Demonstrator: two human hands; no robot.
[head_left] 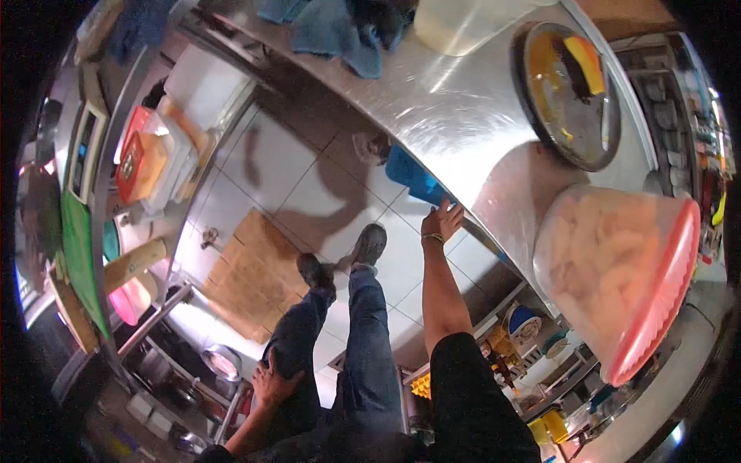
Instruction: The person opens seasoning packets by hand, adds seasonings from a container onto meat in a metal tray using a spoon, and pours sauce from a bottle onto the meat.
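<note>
My left hand (pixel 274 381) lies on my jeans (pixel 302 351) near the knee, its fingers spread and nothing in them. Farther forward, my right hand (pixel 443 222) is at the edge of a steel table (pixel 440 96), with a band round the wrist. Its fingers look partly stretched and apart, close to the lower end of a blue plastic thing (pixel 413 176). Whether they touch it or only the table edge, I cannot tell. The table's edge hides part of the blue thing.
On the table are a round, stained metal tray (pixel 571 96), a large clear tub (pixel 594 255) with a red rim, and blue cloths (pixel 340 35). A brown mat (pixel 255 278) lies on the tiled floor (pixel 324 193). Shelves with stacked plastic boxes (pixel 154 162) line the left side.
</note>
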